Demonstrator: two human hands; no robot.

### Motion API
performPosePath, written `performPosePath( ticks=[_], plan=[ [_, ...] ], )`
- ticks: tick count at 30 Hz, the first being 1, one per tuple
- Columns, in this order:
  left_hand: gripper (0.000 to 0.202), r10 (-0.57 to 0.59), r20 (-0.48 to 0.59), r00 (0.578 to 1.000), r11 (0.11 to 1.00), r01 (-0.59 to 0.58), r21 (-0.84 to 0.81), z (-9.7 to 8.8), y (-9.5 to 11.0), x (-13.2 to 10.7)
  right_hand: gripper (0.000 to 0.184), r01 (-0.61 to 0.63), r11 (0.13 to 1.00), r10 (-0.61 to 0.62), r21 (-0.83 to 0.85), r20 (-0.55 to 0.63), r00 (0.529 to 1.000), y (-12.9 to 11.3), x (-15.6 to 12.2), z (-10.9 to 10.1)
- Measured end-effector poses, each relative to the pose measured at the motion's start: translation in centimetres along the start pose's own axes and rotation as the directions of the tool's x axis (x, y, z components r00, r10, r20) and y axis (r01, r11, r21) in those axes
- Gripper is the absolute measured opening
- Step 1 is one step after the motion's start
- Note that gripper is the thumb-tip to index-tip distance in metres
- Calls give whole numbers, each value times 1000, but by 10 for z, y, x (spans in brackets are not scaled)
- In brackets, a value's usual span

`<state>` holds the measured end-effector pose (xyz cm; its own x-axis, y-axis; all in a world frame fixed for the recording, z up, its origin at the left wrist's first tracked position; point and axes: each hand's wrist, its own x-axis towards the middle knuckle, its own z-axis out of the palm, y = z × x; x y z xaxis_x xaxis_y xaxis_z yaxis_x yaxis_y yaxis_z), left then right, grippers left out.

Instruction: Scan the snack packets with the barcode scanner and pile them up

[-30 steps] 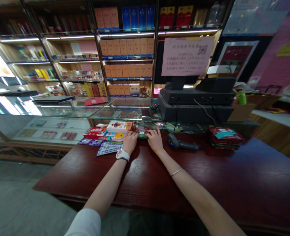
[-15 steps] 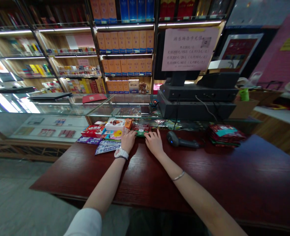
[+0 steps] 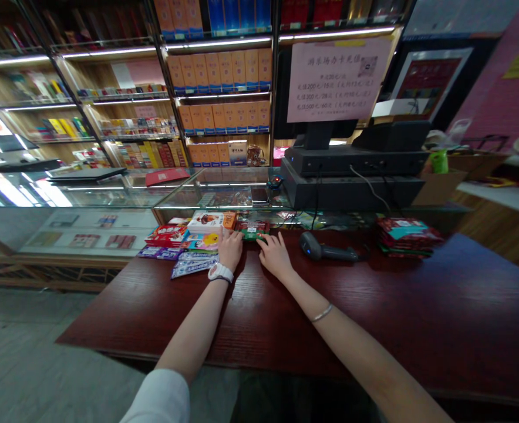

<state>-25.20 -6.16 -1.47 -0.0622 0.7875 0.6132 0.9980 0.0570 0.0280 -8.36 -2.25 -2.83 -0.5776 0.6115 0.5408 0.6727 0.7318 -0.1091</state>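
Note:
My left hand point(image 3: 230, 249) rests with its fingertips on a bright packet with a yellow cartoon point(image 3: 204, 241), just below a white snack box point(image 3: 205, 221). A white watch point(image 3: 220, 272) circles that wrist. My right hand point(image 3: 275, 255) lies close by, its fingertips against a red-and-green packet point(image 3: 251, 230). Neither hand visibly grips anything. Blue-and-white strip packets point(image 3: 193, 265) lie left of my left wrist on the dark red wooden counter point(image 3: 312, 335).
A black barcode scanner point(image 3: 327, 251) lies right of my hands, and a stack of red packets point(image 3: 407, 237) sits further right. Behind stand a glass display case point(image 3: 224, 197), a black till point(image 3: 351, 176) with a pink sign point(image 3: 336, 79), and shelves of boxed goods point(image 3: 219, 73).
The whole scene sits slightly higher in the view. Both hands stay at the packets, with no visible change in what they touch.

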Motion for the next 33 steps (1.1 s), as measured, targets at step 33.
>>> performPosePath(
  ticks=[33],
  plan=[
    [47,-41,89,995,999,43,-16,0,35,-19,44,1,1000,-1,20,18,1000,5,-3,12]
  ],
)
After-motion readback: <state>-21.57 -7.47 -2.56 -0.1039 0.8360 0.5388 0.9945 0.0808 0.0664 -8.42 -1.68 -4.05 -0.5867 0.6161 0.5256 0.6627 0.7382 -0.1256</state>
